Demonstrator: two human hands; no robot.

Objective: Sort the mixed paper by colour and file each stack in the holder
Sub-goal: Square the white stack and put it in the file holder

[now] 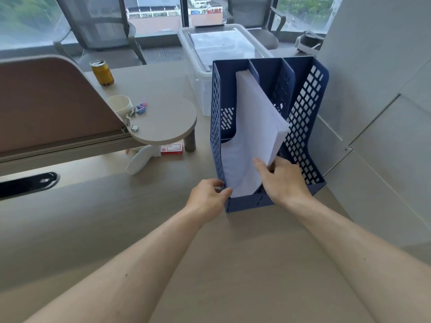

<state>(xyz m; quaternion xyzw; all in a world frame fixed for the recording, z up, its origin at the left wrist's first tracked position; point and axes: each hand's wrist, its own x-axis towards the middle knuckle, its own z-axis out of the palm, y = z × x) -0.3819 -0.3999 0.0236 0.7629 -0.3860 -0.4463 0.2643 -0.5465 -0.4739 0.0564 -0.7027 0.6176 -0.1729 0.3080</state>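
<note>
A dark blue file holder with three slots stands on the desk against the right wall. A thick stack of white paper leans in its left slot, tilted to the right over the divider. My right hand grips the stack's lower right corner, thumb on the top sheet. My left hand holds the holder's front left corner, fingers curled on its rim. The middle and right slots show no paper.
A clear plastic bin holding white sheets stands behind the holder. To the left a small round shelf carries a white cup and clips; a yellow can sits further back. A red staple box lies under the shelf.
</note>
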